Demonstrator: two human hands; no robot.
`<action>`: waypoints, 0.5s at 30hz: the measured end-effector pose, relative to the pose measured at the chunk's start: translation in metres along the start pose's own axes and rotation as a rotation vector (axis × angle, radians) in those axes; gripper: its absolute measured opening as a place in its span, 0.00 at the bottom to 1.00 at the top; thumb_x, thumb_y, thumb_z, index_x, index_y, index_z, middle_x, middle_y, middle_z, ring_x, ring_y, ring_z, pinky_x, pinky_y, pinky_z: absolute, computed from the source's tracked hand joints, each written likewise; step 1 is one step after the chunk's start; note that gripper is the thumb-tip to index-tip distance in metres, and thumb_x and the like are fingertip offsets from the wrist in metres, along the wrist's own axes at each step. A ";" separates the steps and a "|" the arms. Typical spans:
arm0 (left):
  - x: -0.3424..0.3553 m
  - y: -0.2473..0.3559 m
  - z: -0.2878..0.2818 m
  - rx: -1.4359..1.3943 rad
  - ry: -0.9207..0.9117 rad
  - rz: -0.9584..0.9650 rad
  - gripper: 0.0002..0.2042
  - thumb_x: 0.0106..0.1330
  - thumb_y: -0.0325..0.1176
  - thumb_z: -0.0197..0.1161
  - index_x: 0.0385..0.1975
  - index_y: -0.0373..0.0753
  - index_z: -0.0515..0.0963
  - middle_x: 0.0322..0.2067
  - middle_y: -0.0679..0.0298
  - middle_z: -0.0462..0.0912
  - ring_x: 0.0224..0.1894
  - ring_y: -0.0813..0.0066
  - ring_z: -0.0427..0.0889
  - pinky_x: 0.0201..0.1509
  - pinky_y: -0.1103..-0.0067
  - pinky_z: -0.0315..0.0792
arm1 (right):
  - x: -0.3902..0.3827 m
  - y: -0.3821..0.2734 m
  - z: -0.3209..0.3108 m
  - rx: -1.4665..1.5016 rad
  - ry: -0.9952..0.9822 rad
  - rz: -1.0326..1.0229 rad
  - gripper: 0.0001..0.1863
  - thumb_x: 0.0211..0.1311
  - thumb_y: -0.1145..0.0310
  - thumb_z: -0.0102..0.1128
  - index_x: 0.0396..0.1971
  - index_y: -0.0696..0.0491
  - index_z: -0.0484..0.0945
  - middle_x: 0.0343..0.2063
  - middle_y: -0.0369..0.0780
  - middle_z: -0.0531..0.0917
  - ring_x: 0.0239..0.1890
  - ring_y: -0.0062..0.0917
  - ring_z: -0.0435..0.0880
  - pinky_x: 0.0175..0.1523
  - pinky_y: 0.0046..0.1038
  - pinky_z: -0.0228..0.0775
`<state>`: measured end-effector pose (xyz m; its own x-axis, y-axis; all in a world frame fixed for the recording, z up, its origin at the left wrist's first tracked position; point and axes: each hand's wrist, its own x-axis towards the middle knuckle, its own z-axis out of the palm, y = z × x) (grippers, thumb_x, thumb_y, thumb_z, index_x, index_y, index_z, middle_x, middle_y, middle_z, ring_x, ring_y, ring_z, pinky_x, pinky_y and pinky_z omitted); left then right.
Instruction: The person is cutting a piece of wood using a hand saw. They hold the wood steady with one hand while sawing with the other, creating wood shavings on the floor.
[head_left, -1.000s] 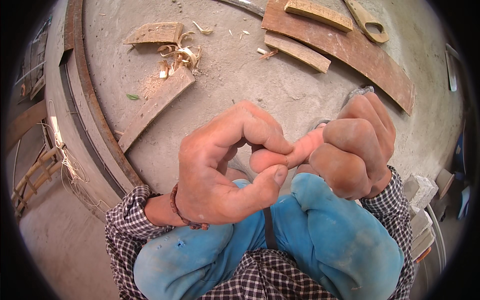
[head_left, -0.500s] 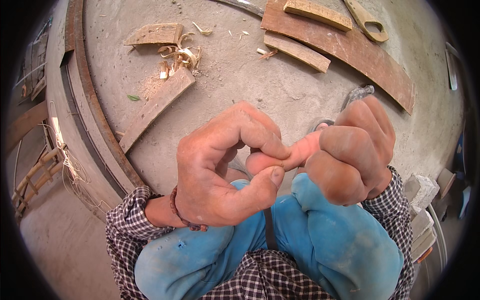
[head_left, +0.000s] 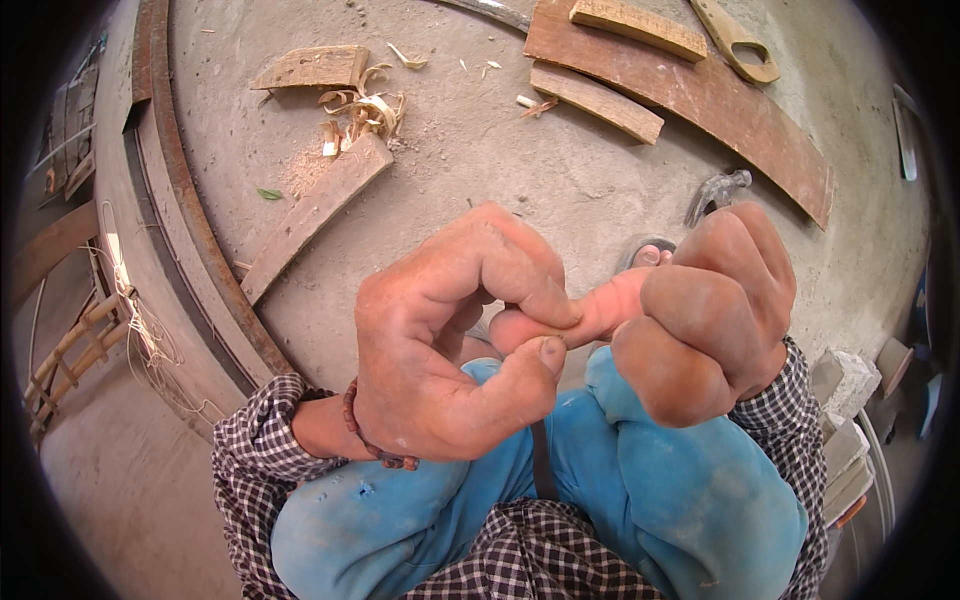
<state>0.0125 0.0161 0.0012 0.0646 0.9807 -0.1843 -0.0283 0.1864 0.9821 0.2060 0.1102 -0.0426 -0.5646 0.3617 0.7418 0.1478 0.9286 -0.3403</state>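
Head view shows the left hand [head_left: 450, 340] pinching the right hand's [head_left: 715, 310] outstretched finger [head_left: 608, 305] between thumb and forefinger, above the blue trousers [head_left: 690, 490]; the right hand's other fingers curl inward. Close fingertip work seems in hand, though I cannot tell whether anything sits in the pinch. Reaching the hammer [head_left: 712, 192], far right on the floor [head_left: 480, 150], would call for loosening it.

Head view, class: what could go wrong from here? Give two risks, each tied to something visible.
1. The left hand pinches the outstretched digit of the right hand, so that grip might hurt or nick it.
2. Bare toes show near the hammer, so they could stub against it.
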 end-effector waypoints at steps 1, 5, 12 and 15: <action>0.000 -0.001 0.000 -0.004 -0.003 0.003 0.07 0.62 0.28 0.67 0.36 0.34 0.79 0.40 0.56 0.80 0.37 0.79 0.78 0.44 0.80 0.74 | -0.001 0.001 0.000 0.002 0.002 -0.007 0.29 0.43 0.59 0.80 0.33 0.48 0.64 0.22 0.31 0.66 0.15 0.17 0.58 0.20 0.23 0.41; 0.000 0.000 0.000 -0.009 -0.002 0.012 0.06 0.63 0.28 0.68 0.35 0.34 0.79 0.39 0.56 0.80 0.37 0.79 0.79 0.43 0.80 0.75 | -0.002 0.003 0.000 0.001 0.011 -0.021 0.29 0.43 0.59 0.81 0.34 0.48 0.64 0.22 0.31 0.66 0.15 0.16 0.58 0.20 0.23 0.41; -0.001 0.000 -0.001 0.017 0.003 0.027 0.07 0.64 0.29 0.69 0.34 0.34 0.79 0.39 0.55 0.81 0.36 0.78 0.80 0.43 0.80 0.75 | 0.000 0.002 -0.001 0.011 -0.002 -0.015 0.30 0.42 0.59 0.81 0.34 0.47 0.64 0.24 0.32 0.66 0.15 0.16 0.58 0.20 0.24 0.42; 0.000 0.000 -0.001 0.017 -0.006 0.026 0.07 0.64 0.29 0.68 0.34 0.34 0.79 0.39 0.55 0.81 0.36 0.78 0.80 0.43 0.80 0.76 | -0.001 0.001 -0.001 -0.002 0.010 -0.006 0.31 0.42 0.59 0.82 0.35 0.47 0.63 0.24 0.32 0.66 0.15 0.17 0.58 0.20 0.24 0.42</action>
<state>0.0119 0.0163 0.0010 0.0705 0.9849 -0.1582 -0.0135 0.1595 0.9871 0.2074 0.1110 -0.0435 -0.5574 0.3570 0.7496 0.1461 0.9309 -0.3348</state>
